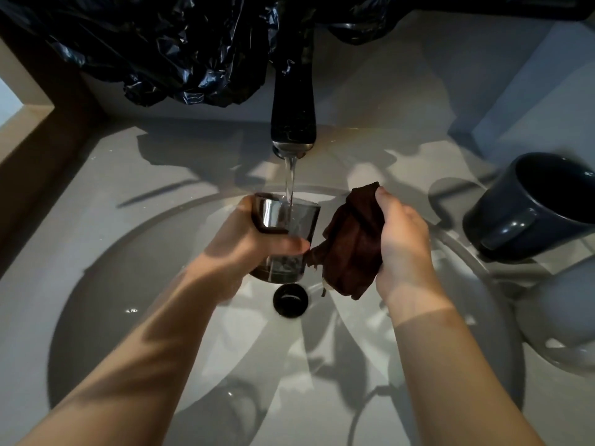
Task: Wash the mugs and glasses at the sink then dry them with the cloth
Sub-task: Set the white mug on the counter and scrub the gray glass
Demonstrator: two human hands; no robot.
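Over the pale round sink basin [128, 300], a smoky glass tumbler [289, 220] is held mouth-up in the curled grip of the left hand [254, 243] under the stream from the dark tap [293, 117], so its wash is judged under way. A bunched brown cloth [354, 243] is clutched in the right hand [402, 249] just beside it, drying not yet begun. On the tabletop, whether the tipped dark blue ceramic mug [541, 207] and the white mug [560, 317] are washed cannot be told.

Dim, grey light here. The right hand [405, 249] holding the cloth [354, 246] catches the brightest patch; both forearms sit shaded. Hard overlapping shadows fan over the sink [128, 252] around the left hand [244, 243] gripping the glass [302, 220], which glints. Frame edges bow and blur.
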